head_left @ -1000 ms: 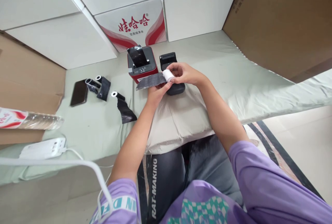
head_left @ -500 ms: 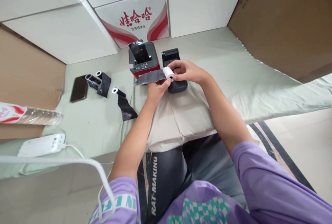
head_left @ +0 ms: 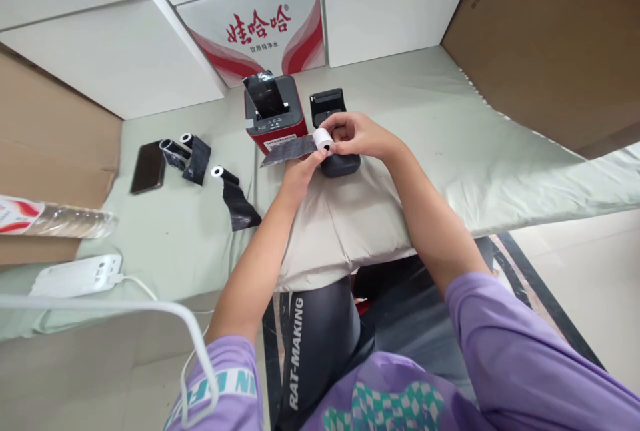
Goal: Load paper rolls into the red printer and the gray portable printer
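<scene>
A small white paper roll (head_left: 321,137) is held between my two hands, with a dark strip (head_left: 287,150) stretching out from it to the left. My left hand (head_left: 299,170) is closed at the roll's lower end, its thumb against the roll and the strip lying over its fingers. From the other side, my right hand (head_left: 361,134) pinches the roll between thumb and fingers. Directly beneath the hands sits a black handheld device (head_left: 341,165) with its lid (head_left: 327,99) raised, partly covered by them. Just behind the strip is a red and black printer (head_left: 296,118) with black film (head_left: 265,92) rising from its top.
On the cloth-covered table (head_left: 185,238) at left lie a black-wrapped roll (head_left: 230,176) with a loose tail, two more rolls (head_left: 187,154), a phone (head_left: 149,168) and a white power bank (head_left: 77,276) with a cable. Cardboard (head_left: 540,51) stands right; white boxes (head_left: 380,4) line the back.
The view has shifted slightly, so the table objects appear a little higher and further left. Both hands keep hold of the paper roll, with little visible movement.
</scene>
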`<state>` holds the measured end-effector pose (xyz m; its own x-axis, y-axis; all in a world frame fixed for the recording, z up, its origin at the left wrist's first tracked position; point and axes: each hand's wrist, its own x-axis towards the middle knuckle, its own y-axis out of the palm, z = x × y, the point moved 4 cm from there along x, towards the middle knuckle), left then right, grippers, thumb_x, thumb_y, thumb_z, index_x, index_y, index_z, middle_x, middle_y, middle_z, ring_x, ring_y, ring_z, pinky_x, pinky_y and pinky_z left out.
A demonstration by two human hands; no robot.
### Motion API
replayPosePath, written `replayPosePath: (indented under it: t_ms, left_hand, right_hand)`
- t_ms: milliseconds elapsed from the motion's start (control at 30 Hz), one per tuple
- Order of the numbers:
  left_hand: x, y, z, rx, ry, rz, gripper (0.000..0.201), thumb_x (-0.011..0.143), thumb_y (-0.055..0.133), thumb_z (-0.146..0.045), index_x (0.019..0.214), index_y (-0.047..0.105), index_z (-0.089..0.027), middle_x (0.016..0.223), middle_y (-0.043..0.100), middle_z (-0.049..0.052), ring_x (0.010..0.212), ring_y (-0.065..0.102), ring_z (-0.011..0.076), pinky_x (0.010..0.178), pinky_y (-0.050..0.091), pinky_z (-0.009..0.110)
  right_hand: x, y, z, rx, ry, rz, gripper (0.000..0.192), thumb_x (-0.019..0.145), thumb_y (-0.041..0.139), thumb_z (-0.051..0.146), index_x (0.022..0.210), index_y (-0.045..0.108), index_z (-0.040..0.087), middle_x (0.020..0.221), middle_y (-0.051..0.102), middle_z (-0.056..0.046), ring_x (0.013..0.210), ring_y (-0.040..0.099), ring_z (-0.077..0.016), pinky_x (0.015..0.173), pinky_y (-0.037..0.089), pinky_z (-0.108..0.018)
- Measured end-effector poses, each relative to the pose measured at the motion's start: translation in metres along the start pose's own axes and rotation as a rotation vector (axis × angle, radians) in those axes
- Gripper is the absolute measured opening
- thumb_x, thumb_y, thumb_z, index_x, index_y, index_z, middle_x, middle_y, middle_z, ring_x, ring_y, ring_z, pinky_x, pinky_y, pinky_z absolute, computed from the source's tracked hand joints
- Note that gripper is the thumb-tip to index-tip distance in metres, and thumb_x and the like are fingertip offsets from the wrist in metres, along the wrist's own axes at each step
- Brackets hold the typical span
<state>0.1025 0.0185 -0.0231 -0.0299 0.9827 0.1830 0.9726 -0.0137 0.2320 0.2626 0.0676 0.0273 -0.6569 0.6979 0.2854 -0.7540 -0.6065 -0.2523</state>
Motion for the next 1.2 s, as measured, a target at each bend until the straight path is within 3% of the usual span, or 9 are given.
replayPosePath:
  t_ms: [300,567,700,867,1033,1200]
  left_hand:
    - [0.0,0.0,-0.008,-0.107,-0.104,0.007,0.04,0.068,0.091,-0.048,0.086,0.07,-0.019,0.085,0.068,0.002,0.083,0.065,0.0162,0.074,0.049,0.029]
    - [0.004,0.0,-0.008,-0.142,-0.097,0.006,0.045,0.07,0.091,-0.057,0.087,0.069,-0.021,0.079,0.065,0.0,0.079,0.066,0.0149,0.069,0.048,0.029]
    - [0.003,0.001,-0.004,-0.047,-0.03,-0.03,0.048,0.07,0.088,-0.063,0.09,0.07,-0.023,0.086,0.07,0.002,0.091,0.069,0.0192,0.077,0.054,0.032]
    - [0.0,0.002,-0.004,0.132,0.15,-0.112,0.054,0.077,0.079,-0.066,0.111,0.069,-0.026,0.111,0.073,0.006,0.118,0.067,0.0262,0.1,0.054,0.041]
    - [-0.002,-0.007,-0.026,0.501,0.388,-0.263,0.059,0.068,0.092,-0.048,0.116,0.064,-0.027,0.129,0.064,0.01,0.136,0.055,0.0325,0.12,0.043,0.046]
    - [-0.007,0.0,-0.03,0.496,0.386,-0.182,0.059,0.07,0.091,-0.043,0.118,0.062,-0.03,0.14,0.057,0.01,0.147,0.044,0.0352,0.121,0.04,0.051]
  right_hand:
    - [0.002,0.004,0.003,0.034,-0.065,-0.066,0.047,0.077,0.085,0.048,0.111,0.07,0.019,0.092,0.07,-0.002,0.087,0.065,-0.0162,0.078,0.057,-0.029]
    - [0.002,0.003,0.002,0.031,-0.081,-0.115,0.051,0.079,0.083,0.056,0.111,0.07,0.018,0.09,0.069,-0.001,0.086,0.064,-0.0151,0.078,0.056,-0.027]
    - [0.002,0.004,0.004,0.013,-0.07,-0.131,0.049,0.079,0.082,0.055,0.111,0.07,0.019,0.094,0.07,-0.002,0.087,0.064,-0.0157,0.078,0.056,-0.028]
    - [-0.001,0.004,0.008,-0.03,-0.003,-0.144,0.047,0.08,0.079,0.046,0.119,0.068,0.021,0.108,0.07,-0.004,0.086,0.064,-0.0158,0.075,0.055,-0.028]
    - [-0.004,0.004,0.018,-0.022,0.051,-0.07,0.037,0.086,0.071,0.04,0.115,0.071,0.019,0.089,0.069,-0.001,0.076,0.06,-0.0147,0.069,0.053,-0.028]
    - [-0.005,0.007,0.019,-0.002,0.089,-0.06,0.031,0.082,0.076,0.042,0.101,0.074,0.017,0.089,0.074,-0.004,0.08,0.065,-0.0175,0.073,0.056,-0.031]
